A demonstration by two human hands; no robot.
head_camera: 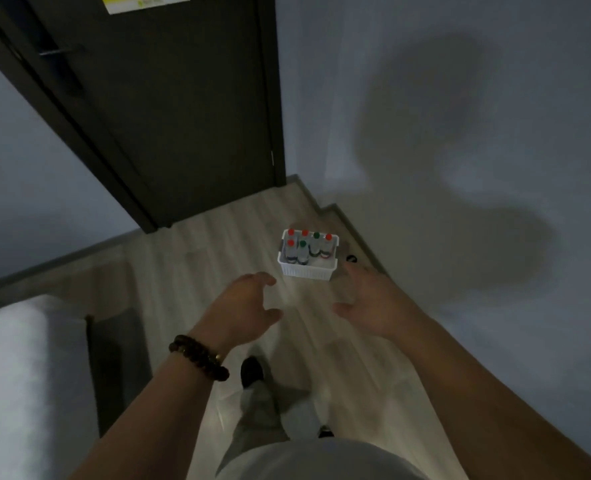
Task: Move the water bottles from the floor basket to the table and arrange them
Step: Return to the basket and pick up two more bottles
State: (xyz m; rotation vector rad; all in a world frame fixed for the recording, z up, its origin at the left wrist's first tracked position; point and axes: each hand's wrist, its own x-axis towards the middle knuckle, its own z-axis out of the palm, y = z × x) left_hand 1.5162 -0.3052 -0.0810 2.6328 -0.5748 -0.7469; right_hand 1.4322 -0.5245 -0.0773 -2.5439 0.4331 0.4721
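My left hand (244, 304) and right hand (373, 303) spread empty; the full basket (307, 270) looks heavy, so I'd grip both ends.

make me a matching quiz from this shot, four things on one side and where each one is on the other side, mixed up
Things:
1 basket
2 bottles
3 bracelet
4 yellow notice

Places:
a around the left wrist
b on the door
c on the floor beside the wall
d upright inside the basket

Pairs: 1-c, 2-d, 3-a, 4-b
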